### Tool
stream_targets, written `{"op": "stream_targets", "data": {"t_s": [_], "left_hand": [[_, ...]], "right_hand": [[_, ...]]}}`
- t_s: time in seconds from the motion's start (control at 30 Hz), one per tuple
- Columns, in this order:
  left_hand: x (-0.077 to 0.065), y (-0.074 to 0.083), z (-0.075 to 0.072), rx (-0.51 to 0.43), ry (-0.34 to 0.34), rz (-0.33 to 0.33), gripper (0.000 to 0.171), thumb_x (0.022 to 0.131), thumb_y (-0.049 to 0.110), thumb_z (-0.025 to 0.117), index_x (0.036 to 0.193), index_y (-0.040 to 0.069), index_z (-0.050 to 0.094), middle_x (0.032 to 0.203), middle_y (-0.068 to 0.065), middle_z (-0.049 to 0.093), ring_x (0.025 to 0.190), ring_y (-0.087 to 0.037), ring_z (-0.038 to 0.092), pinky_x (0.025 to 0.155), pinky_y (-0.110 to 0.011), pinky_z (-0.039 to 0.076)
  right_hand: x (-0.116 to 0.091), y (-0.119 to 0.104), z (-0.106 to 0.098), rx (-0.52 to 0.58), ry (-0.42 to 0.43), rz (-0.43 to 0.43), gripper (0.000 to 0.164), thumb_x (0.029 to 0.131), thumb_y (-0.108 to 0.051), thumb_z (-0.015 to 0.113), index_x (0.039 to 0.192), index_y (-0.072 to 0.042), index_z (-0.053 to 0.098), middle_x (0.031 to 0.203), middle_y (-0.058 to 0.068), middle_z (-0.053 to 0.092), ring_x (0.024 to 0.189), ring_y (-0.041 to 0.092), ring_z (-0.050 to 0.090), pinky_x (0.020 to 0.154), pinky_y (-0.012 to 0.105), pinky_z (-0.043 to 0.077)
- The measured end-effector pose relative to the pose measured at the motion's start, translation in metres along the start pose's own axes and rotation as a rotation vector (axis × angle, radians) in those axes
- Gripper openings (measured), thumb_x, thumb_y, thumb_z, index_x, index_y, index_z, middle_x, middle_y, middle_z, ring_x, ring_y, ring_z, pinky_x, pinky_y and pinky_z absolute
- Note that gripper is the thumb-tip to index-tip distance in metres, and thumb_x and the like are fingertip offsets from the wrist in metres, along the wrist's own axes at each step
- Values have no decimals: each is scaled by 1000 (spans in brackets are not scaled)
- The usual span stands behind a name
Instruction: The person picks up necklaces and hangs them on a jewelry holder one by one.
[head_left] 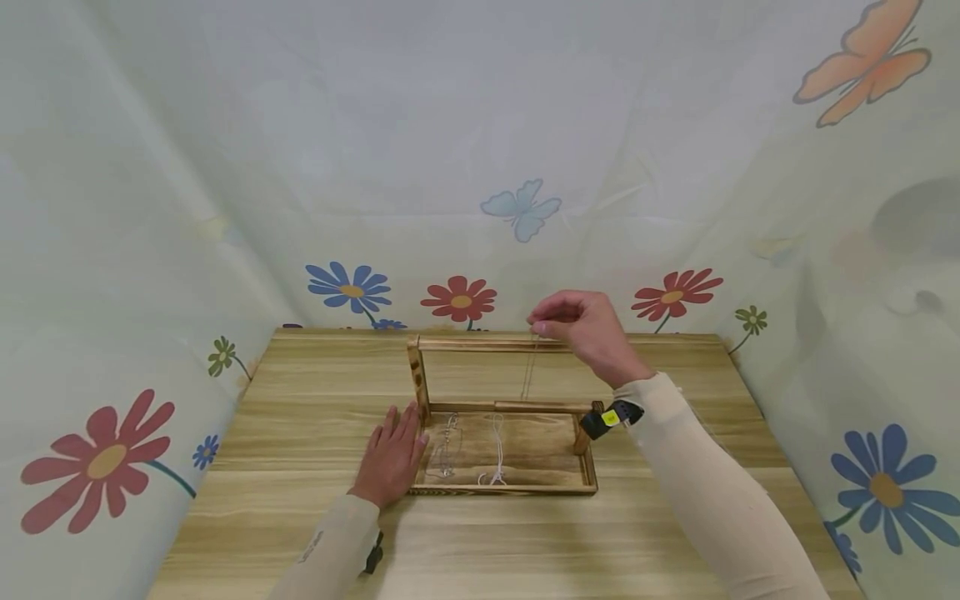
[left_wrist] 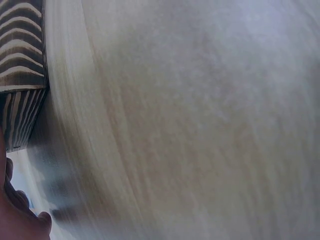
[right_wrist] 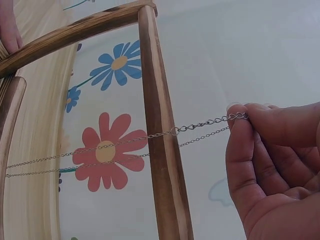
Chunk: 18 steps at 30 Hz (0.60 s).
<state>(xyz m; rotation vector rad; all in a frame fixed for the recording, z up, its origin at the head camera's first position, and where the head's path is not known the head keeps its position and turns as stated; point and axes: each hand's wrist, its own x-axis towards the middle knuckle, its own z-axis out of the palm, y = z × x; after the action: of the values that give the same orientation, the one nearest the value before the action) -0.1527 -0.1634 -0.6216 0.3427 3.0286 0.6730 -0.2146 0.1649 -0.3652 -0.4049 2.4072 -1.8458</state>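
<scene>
My right hand (head_left: 588, 329) is raised at the upper bar of a wooden jewelry stand (head_left: 502, 491). Thumb and forefinger pinch the end of a thin silver chain necklace (right_wrist: 205, 123). From there the chain hangs in two strands past the upper bar (right_wrist: 162, 130) to the lower bar (head_left: 457, 407). Fingers extended, my left hand (head_left: 390, 458) rests against the left side of the stand's base. The left wrist view catches only its fingers (left_wrist: 20, 215) by the dark-grained wood (left_wrist: 20, 55). In the tray lie another silver necklace (head_left: 447, 446) and a white looped strand (head_left: 498, 450).
The stand sits on a wood-grain table (head_left: 322, 375). Behind and beside it hangs a pale cloth (head_left: 405, 167) printed with flowers and butterflies. A black band with a yellow patch (head_left: 611, 417) circles the right wrist.
</scene>
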Motion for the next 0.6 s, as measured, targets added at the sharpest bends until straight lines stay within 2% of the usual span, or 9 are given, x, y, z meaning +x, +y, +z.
{"op": "stream_targets", "data": {"t_s": [0.2,0.3,0.47,0.53,0.6], "left_hand": [[-1,3,-2,-28,11,5,61,114,37,36,165,4,28,173,-15,28,161,-45,19,125,-68,22],[-1,3,-2,-34,16,8,60,114,35,37,164,3,29,172,-15,28,160,-46,20,125,-68,22],[-1,1,0,-30,15,6,60,114,35,38,164,2,30,172,-14,28,161,-45,19,126,-67,22],[-1,1,-1,-24,9,3,61,114,36,37,164,3,30,173,-14,28,161,-45,19,126,-66,22],[-1,2,-2,-22,-2,-2,61,114,37,37,164,3,29,173,-13,26,161,-44,18,127,-65,22]], "right_hand": [[1,-1,4,4,-16,-5,18,95,-3,74,112,4,74,117,23,75,107,36,74,87,31,63],[2,-2,6,7,-27,-7,18,95,-3,74,112,3,74,115,19,77,108,38,74,86,28,63],[4,-5,8,8,-27,-10,15,95,-2,74,110,1,75,109,11,78,99,23,77,89,34,63],[4,-5,9,13,-29,-9,16,95,-2,74,110,1,75,110,14,78,96,18,77,90,37,63],[5,-4,10,15,-30,-5,16,94,-1,75,110,2,75,110,13,78,96,19,77,90,36,63]]}}
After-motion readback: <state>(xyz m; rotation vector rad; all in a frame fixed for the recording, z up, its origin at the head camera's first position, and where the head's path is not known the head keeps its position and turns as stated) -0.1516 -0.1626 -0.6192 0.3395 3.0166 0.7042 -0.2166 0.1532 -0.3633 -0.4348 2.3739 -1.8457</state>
